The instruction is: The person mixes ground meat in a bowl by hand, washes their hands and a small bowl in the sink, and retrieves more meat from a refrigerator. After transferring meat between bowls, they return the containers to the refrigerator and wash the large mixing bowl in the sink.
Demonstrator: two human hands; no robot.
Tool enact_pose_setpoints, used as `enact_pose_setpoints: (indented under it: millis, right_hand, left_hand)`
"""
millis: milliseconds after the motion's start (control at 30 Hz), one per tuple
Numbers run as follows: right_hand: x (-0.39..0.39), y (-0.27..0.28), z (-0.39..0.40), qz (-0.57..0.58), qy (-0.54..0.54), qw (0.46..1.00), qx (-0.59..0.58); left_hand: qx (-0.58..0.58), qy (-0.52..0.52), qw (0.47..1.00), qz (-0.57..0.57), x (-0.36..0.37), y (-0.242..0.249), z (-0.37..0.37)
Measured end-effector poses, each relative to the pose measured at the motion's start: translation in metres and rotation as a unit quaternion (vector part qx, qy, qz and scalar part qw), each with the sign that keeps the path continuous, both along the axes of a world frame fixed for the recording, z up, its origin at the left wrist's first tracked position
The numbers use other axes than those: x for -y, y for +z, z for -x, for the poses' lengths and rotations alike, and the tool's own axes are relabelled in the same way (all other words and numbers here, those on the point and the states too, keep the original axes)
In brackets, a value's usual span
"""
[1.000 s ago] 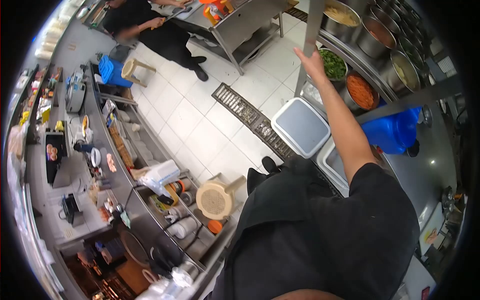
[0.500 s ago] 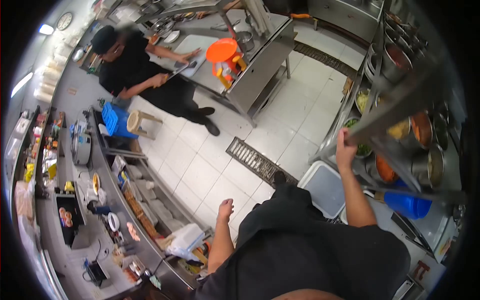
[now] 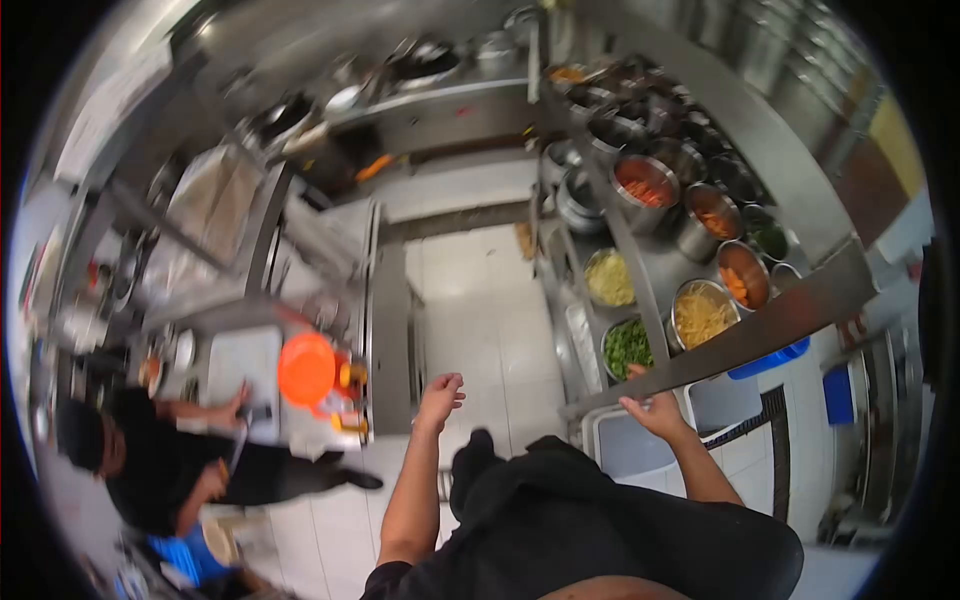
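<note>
My left hand [image 3: 438, 402] is raised over the floor in front of me, fingers loosely bent and slightly apart, holding nothing. On the other side, my right hand [image 3: 655, 412] is at the front edge of the steel overshelf [image 3: 740, 345]. Its thumb shows below that edge and a fingertip above it; the other fingers are partly hidden. Just behind this hand sits a pot of chopped green herbs [image 3: 628, 345]. A pot of pale yellow strips [image 3: 703, 315] stands to its right. Below the hand is a grey-lidded bin [image 3: 630, 445].
Further along the right counter are a pot of shredded cabbage [image 3: 610, 277] and pots of orange pieces [image 3: 743, 275]. At left, a person in black [image 3: 170, 450] holds a knife at a white cutting board [image 3: 245, 370], beside an orange bowl [image 3: 306, 370]. A tiled aisle [image 3: 470, 310] runs ahead.
My view has turned right, bringing the pots and far stove into fuller sight. My right hand stays at the shelf edge. The left hand has risen and its fingers have loosened.
</note>
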State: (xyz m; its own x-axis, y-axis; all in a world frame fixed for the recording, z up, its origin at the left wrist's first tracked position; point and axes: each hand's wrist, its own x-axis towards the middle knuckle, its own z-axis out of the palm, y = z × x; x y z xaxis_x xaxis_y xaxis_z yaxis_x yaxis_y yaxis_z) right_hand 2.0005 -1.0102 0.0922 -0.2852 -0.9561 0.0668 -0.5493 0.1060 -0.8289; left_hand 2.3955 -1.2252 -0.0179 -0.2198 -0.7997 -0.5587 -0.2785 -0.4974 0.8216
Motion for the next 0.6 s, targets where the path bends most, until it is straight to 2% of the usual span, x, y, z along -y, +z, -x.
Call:
enact_pose_setpoints:
  millis: [33, 100, 133, 167, 200, 267, 333, 367, 433, 467, 500, 533, 567, 600]
  right_hand:
    - [-0.006, 0.000, -0.001, -0.009, -0.035, 0.999, -0.034]
    - [-0.030, -0.007, -0.003, -0.036, -0.093, 0.990, -0.098]
    - [-0.036, 0.004, -0.011, -0.036, -0.140, 0.986, -0.083]
    - [-0.043, 0.017, -0.020, -0.037, -0.184, 0.980, -0.067]
    - [-0.051, 0.018, -0.023, -0.030, -0.228, 0.968, -0.097]
    - [-0.071, 0.012, -0.028, -0.019, -0.310, 0.939, -0.145]
    - [-0.088, 0.004, -0.034, -0.016, -0.417, 0.900, -0.130]
    - [-0.093, 0.001, -0.041, -0.004, -0.459, 0.880, -0.124]
    - [-0.104, -0.023, -0.048, 0.003, -0.500, 0.852, -0.157]
    - [-0.113, -0.040, -0.050, -0.005, -0.499, 0.844, -0.197]
    - [-0.116, -0.053, -0.059, -0.041, -0.529, 0.834, -0.150]
    - [-0.128, -0.083, -0.061, -0.054, -0.516, 0.839, -0.162]
    - [-0.131, -0.090, -0.074, -0.115, -0.535, 0.833, -0.087]
    - [-0.146, -0.115, -0.086, -0.160, -0.537, 0.819, -0.123]
  left_hand:
    - [-0.009, -0.033, 0.999, 0.026, 0.045, 0.023, 0.021]
    - [-0.037, -0.083, 0.984, 0.152, 0.119, 0.069, 0.066]
    - [-0.058, -0.106, 0.970, 0.213, 0.153, 0.097, 0.090]
    - [-0.095, -0.120, 0.946, 0.285, 0.183, 0.132, 0.116]
    - [-0.107, -0.130, 0.901, 0.399, 0.208, 0.176, 0.141]
    - [-0.135, -0.141, 0.838, 0.510, 0.254, 0.253, 0.186]
    - [-0.269, -0.123, 0.799, 0.524, 0.286, 0.321, 0.236]
    - [-0.234, -0.102, 0.777, 0.575, 0.291, 0.359, 0.253]
    - [-0.271, -0.104, 0.720, 0.630, 0.301, 0.420, 0.292]
    - [-0.240, -0.103, 0.680, 0.685, 0.301, 0.451, 0.306]
    - [-0.178, -0.126, 0.652, 0.726, 0.308, 0.476, 0.321]
    - [-0.215, -0.160, 0.661, 0.701, 0.311, 0.499, 0.338]
    - [-0.219, -0.199, 0.652, 0.698, 0.313, 0.513, 0.354]
    - [-0.223, -0.239, 0.644, 0.692, 0.316, 0.528, 0.369]
